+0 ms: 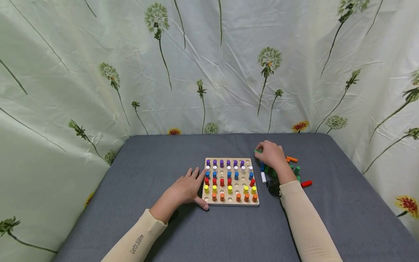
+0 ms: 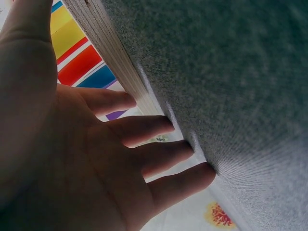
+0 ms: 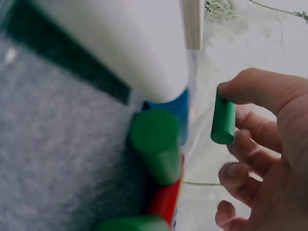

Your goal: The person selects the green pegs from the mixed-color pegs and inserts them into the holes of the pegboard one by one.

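Note:
A wooden pegboard stands mid-table with rows of purple, white, blue, red, yellow and orange pegs. Several of its holes hold no peg. At its left edge lies my left hand, fingers spread, index finger and thumb beside the board; in the left wrist view the fingertips reach down to the tablecloth. My right hand is past the board's far right corner, above the loose pegs. Between thumb and fingers it pinches a green peg, held off the table.
Loose pegs lie right of the board, partly hidden by the right hand: a white peg, a red peg, an orange peg and several green ones. A flowered curtain hangs behind the grey-covered table.

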